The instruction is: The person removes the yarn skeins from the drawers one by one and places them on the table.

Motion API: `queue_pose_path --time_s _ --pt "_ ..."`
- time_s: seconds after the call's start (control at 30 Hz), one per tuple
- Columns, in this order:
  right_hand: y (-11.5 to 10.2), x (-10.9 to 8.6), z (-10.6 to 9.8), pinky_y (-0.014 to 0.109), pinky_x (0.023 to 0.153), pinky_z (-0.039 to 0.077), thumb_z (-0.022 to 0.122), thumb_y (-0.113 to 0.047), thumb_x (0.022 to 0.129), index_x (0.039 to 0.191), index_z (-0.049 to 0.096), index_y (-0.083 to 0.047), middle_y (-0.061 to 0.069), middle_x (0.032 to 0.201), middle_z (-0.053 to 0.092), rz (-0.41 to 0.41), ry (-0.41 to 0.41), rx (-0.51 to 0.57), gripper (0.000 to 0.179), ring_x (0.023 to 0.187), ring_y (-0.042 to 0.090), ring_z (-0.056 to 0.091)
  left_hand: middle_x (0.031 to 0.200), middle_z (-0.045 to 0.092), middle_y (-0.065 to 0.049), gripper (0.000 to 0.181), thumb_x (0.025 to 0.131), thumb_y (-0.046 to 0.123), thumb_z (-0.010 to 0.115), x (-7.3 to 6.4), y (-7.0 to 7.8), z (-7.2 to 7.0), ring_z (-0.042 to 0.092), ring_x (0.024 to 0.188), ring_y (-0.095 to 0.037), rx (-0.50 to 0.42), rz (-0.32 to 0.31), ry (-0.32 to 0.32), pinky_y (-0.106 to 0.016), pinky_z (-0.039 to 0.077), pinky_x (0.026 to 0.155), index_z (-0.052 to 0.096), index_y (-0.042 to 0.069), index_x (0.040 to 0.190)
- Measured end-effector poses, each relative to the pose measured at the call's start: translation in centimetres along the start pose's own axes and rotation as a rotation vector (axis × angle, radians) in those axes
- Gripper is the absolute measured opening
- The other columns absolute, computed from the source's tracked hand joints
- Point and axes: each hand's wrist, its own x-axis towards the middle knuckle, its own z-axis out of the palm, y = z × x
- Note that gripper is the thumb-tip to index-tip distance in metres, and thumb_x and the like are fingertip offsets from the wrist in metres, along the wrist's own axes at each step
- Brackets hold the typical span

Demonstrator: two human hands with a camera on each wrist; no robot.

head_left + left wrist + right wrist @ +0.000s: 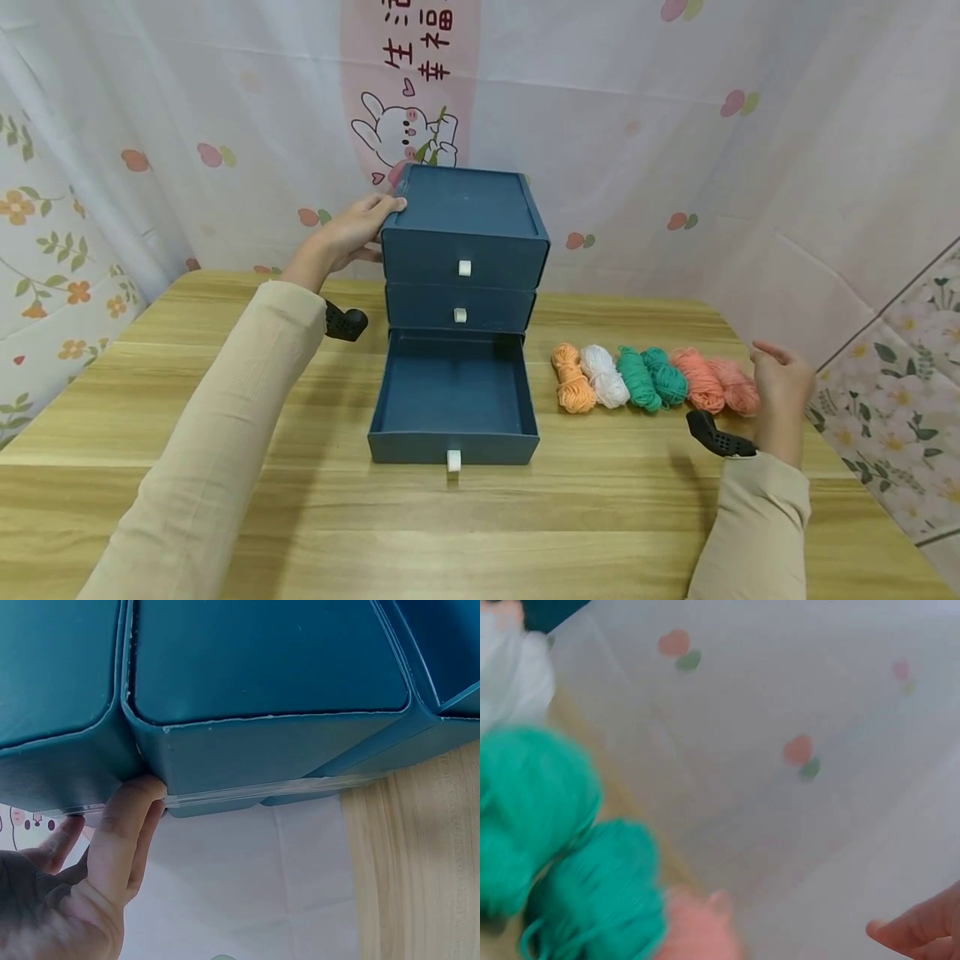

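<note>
A dark blue three-drawer cabinet stands on the table, its bottom drawer pulled out with a bare floor. At the cabinet's upper left edge is my left hand, a digit over the top and others against the side. In the left wrist view the fingertips of the left hand touch the cabinet's side by the seam between two drawers. My right hand is raised at the right, holding nothing, beside a coral-pink yarn skein. Only part of that hand shows in the right wrist view.
Right of the cabinet, a row of yarn skeins runs from an orange skein through a white skein and green skeins to pink ones. A printed curtain hangs behind the wooden table.
</note>
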Motion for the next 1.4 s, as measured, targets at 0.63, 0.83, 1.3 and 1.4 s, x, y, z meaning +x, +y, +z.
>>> queue_pose_path --time_s 0.63,0.83,1.3,1.4 --pt "-9.5 -13.5 2.8 0.027 0.074 0.047 0.041 -0.033 0.099 0.124 0.056 -0.006 0.012 0.106 0.065 -0.889 -0.414 -0.461 0.039 0.091 0.015 0.062 0.144 0.033 -0.016 0.062 0.097 0.05 0.03 0.0 0.3 0.1 0.045 0.123 -0.03 0.0 -0.011 0.013 -0.046 0.039 0.104 0.016 0.016 0.148" --pt "-10.3 -19.0 6.6 0.029 0.069 0.05 0.049 -0.022 0.097 0.111 0.063 -0.007 0.006 0.093 0.067 -1.071 -0.702 -0.576 0.025 0.079 0.016 0.061 0.144 0.035 -0.015 0.061 0.098 0.048 0.03 -0.1 0.4 0.2 0.045 0.124 -0.029 -0.004 -0.018 0.026 -0.044 0.041 0.104 0.016 0.017 0.149" --pt "-7.0 -28.1 13.0 0.02 0.047 0.03 0.053 -0.025 0.095 0.068 0.063 -0.012 -0.005 0.053 0.036 -0.982 -1.108 -1.075 0.032 0.046 0.008 0.036 0.134 0.05 -0.015 0.059 0.099 0.045 0.032 -0.3 1.2 0.3 0.059 0.102 -0.017 0.015 -0.064 0.056 -0.036 0.044 0.101 0.019 0.018 0.15" --pt "-6.2 -28.6 13.9 0.02 0.048 0.033 0.055 -0.026 0.094 0.069 0.06 -0.013 -0.003 0.057 0.041 -0.972 -1.068 -1.159 0.029 0.05 0.009 0.039 0.132 0.051 -0.014 0.058 0.099 0.044 0.033 -0.3 1.3 0.4 0.059 0.096 -0.014 -0.001 -0.076 0.064 -0.036 0.046 0.099 0.023 0.018 0.149"
